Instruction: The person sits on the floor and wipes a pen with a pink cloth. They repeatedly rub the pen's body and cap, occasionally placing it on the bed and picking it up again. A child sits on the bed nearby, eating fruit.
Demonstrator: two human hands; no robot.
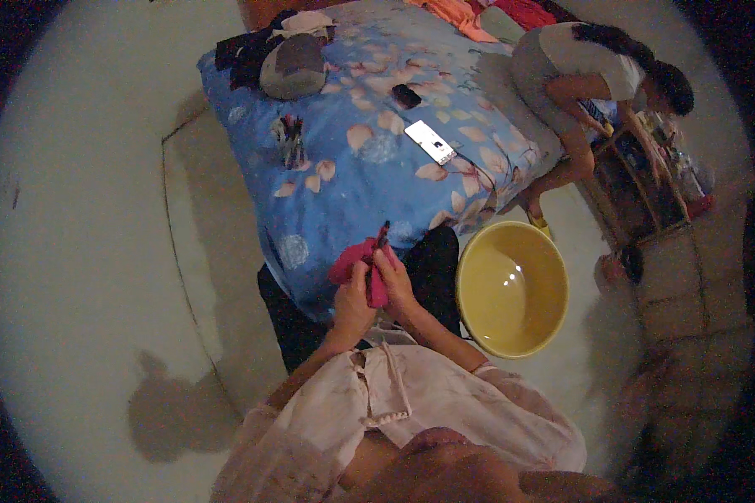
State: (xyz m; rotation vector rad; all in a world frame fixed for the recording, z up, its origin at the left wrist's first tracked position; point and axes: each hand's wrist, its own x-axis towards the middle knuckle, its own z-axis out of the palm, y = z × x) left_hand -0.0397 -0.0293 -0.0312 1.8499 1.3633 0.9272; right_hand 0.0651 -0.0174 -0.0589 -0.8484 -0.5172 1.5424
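Note:
My left hand [356, 303] and my right hand [397, 289] are close together over the near edge of the bed. Both are closed around a bright pink cloth [356, 258]; part of it hangs between them. A slim dark stick-like thing, perhaps a pen [383, 235], pokes up from the right hand's fingers, against the cloth. The fingers hide its lower part. Farther off on the blue flowered bedsheet [335, 210] lies a bunch of slim pen-like things [291, 142], some dark, some reddish and some pale.
Right of my knees stands a yellow basin [512, 289]. A lit phone [430, 142] with a cable and a small black object [407, 96] lie on the bed. Dark and grey cloth items [294, 67] sit far left. Another person [587, 75] bends toward a shelf [642, 180] at right.

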